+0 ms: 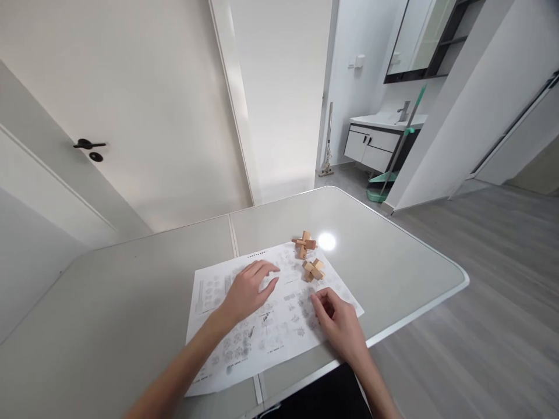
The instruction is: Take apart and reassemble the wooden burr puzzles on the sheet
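My left hand (251, 291) hovers over or rests on the middle of a printed paper sheet (283, 343); I cannot tell which. Its thumb and fingers are apart, with nothing between them. My right hand (340, 323) is by the sheet's right edge, its fingers curled in against the thumb and nothing showing in them. Just beyond it on the paper sits a pale wooden burr puzzle (313, 270) of crossed bars. Behind that, at the sheet's far corner, lies a darker brown wooden burr puzzle (304, 244). Neither hand touches a puzzle.
The sheet lies on a light grey glossy table (131, 308) with a seam running across it. A white door (166, 105) stands beyond the far edge. Past the right corner are a mop (329, 139), a green dustpan (378, 196) and a washbasin cabinet (375, 145).
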The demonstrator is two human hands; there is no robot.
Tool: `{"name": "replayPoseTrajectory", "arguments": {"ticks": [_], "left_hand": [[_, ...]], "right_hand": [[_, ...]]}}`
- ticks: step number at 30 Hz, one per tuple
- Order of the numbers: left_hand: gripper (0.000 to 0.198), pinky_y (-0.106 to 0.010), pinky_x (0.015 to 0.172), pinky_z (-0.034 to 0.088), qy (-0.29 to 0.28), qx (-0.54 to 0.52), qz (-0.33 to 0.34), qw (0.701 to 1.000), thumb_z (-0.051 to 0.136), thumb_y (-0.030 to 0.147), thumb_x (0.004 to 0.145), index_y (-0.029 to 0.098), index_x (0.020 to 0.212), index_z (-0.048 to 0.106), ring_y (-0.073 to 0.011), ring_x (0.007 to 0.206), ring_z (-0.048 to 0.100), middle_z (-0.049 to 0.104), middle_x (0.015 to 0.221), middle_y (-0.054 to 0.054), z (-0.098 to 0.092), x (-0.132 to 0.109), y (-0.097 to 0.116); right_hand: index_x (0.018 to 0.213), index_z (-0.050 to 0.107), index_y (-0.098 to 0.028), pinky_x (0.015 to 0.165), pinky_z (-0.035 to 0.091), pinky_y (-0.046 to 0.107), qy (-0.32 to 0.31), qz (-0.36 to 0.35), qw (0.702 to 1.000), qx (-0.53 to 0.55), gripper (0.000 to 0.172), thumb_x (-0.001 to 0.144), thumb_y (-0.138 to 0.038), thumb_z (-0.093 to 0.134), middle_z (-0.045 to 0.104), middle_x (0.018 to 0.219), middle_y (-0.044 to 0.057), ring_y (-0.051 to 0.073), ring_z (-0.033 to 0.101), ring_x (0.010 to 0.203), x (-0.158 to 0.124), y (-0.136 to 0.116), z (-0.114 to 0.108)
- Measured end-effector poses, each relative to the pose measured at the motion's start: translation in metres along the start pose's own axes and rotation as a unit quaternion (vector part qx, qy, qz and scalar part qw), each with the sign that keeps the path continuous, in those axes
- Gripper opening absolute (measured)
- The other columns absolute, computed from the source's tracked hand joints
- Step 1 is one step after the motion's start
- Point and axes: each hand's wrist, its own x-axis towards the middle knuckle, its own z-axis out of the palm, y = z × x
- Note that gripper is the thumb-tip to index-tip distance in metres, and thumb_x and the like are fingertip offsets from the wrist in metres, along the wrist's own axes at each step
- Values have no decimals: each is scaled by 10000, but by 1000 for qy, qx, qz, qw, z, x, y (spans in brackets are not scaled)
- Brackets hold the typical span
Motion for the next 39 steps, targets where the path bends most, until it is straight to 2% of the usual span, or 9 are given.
{"name": "replayPoseTrajectory", "arguments": {"ticks": [4, 8, 13, 16, 21, 28, 32, 34, 39], "left_hand": [[291, -430, 912, 576, -32, 49, -24, 998, 601, 334, 1019, 234, 1291, 577, -253, 1032, 702, 691, 1234, -80, 10, 52, -5], [353, -444, 975, 530, -62, 103, 4, 993, 619, 290, 1005, 221, 1344, 549, -285, 1148, 664, 655, 1300, -110, 26, 93, -11], [149, -395, 949, 508, -96, 113, 30, 988, 598, 273, 1025, 228, 1152, 661, -252, 1058, 689, 730, 1151, -76, 43, 117, -22], [152, -349, 850, 516, -100, 115, 23, 988, 567, 304, 1050, 230, 1086, 694, -236, 946, 714, 764, 1023, -59, 49, 121, -29], [237, -271, 661, 465, -63, 103, -7, 993, 484, 334, 1095, 265, 1102, 711, -191, 787, 719, 793, 970, -9, 49, 114, -35], [329, -250, 652, 493, 36, 51, -43, 997, 411, 412, 1118, 268, 1195, 697, -163, 801, 739, 807, 1044, -17, 17, 82, -28], [312, -233, 641, 537, 56, -3, -50, 997, 447, 415, 1106, 240, 1167, 699, -122, 711, 718, 795, 1089, -21, -1, 53, -9], [268, -232, 620, 544, 67, -86, -72, 991, 500, 377, 1085, 220, 1118, 714, -117, 652, 697, 794, 1009, -23, -5, 37, 5], [227, -249, 624, 549, 23, -196, -122, 973, 532, 325, 1055, 220, 1088, 730, -136, 625, 685, 745, 797, -3, 5, -2, 33]], "right_hand": [[816, 581, -244, 554, 397, 284, -4, -14, 1000, 6, 432, 1015, -618, 499, 636, 644, 0, 189, 561, 563, 0, -1, -1], [835, 597, -241, 550, 411, 280, 3, -28, 1000, 10, 404, 1028, -582, 502, 627, 641, -2, 181, 549, 559, -1, 0, 0], [832, 599, -246, 548, 404, 286, -4, -24, 1000, 10, 438, 1019, -625, 484, 619, 638, -2, 183, 533, 548, 0, 2, 1], [826, 602, -251, 547, 396, 287, -8, -17, 1000, 14, 454, 1006, -652, 488, 620, 629, -1, 189, 533, 542, 0, 3, 2], [821, 587, -248, 548, 393, 282, -6, -21, 1000, 13, 425, 1018, -613, 494, 611, 634, -2, 183, 522, 546, -1, 1, 0], [845, 588, -245, 565, 389, 282, -18, -18, 1000, 10, 393, 1028, -579, 491, 611, 655, -3, 185, 523, 560, -1, 1, 0], [848, 585, -243, 580, 397, 282, -15, -19, 1000, 8, 377, 1033, -559, 497, 612, 656, -4, 184, 527, 570, -2, 2, 0], [844, 585, -239, 580, 405, 280, -9, -18, 1000, 8, 380, 1030, -560, 502, 622, 662, -1, 184, 539, 575, -2, 1, -1], [1021, 620, -228, 581, 460, 274, -12, -25, 999, 30, 324, 1038, -533, 510, 670, 753, 9, 174, 576, 604, -4, -1, -3]]}}
